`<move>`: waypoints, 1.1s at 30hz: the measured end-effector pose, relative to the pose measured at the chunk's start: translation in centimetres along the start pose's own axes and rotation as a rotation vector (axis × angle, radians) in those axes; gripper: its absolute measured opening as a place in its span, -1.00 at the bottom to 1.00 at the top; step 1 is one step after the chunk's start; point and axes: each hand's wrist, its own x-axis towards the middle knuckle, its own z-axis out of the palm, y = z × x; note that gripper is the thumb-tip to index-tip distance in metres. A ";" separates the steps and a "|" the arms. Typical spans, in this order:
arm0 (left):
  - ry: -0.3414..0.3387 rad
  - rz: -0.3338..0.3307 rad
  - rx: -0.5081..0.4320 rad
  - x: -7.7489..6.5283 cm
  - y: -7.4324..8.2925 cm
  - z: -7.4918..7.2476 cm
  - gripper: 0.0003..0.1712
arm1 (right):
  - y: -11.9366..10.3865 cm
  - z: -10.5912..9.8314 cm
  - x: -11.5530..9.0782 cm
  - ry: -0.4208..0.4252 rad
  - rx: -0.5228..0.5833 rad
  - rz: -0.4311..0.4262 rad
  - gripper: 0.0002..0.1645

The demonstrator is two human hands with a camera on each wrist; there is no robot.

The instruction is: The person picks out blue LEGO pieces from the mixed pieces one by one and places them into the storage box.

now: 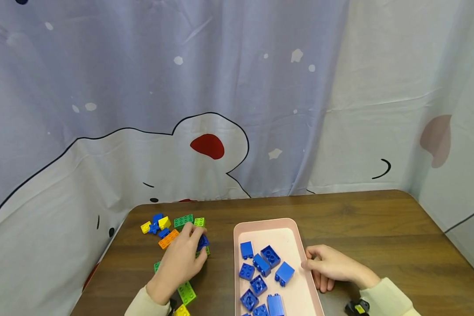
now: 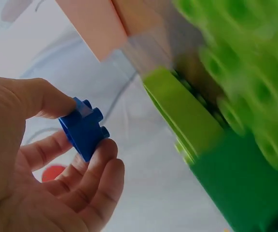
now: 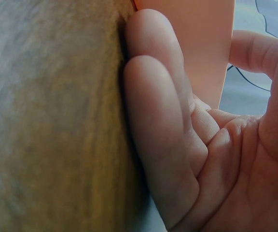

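Observation:
My left hand (image 1: pixel 180 260) is at the left part of the table and pinches a blue brick (image 2: pixel 83 129) between thumb and fingertips. In the head view the fingers partly cover this brick, with lime green bricks close by it. A pink tray (image 1: pixel 265 224) lies in the middle and holds several blue bricks (image 1: pixel 285 274), some on their sides or upside down. My right hand (image 1: pixel 333 268) holds the tray's right rim, thumb at the top edge. Its other fingers (image 3: pixel 153 101) are curled beside the outer wall, low against the tabletop.
Left of the tray lie loose bricks: an orange brick (image 1: pixel 168 239), a dark green brick (image 1: pixel 183 221), a lime brick (image 1: pixel 187 292) and a yellow brick (image 1: pixel 164 223). A patterned curtain (image 1: pixel 276 109) hangs behind the wooden table (image 1: pixel 363 219).

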 end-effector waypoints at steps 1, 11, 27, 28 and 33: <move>0.004 0.011 -0.004 0.2 0.4 0.2 -0.59 | 0.0 0.0 0.0 0.001 0.002 0.000 -0.62; 0.010 0.111 -0.078 1.8 3.8 2.3 -0.55 | -0.2 0.2 0.0 0.009 0.011 0.003 -0.64; -0.018 0.273 0.030 3.8 7.3 5.8 -0.61 | -0.3 0.1 -0.1 -0.001 0.000 0.004 -0.62; -0.020 0.279 0.037 4.0 7.5 5.9 -0.61 | -0.3 0.0 -0.1 0.000 -0.001 0.004 -0.62; -0.040 0.286 0.059 4.6 8.1 5.9 -0.62 | -0.4 0.0 -0.1 0.000 -0.001 0.002 -0.63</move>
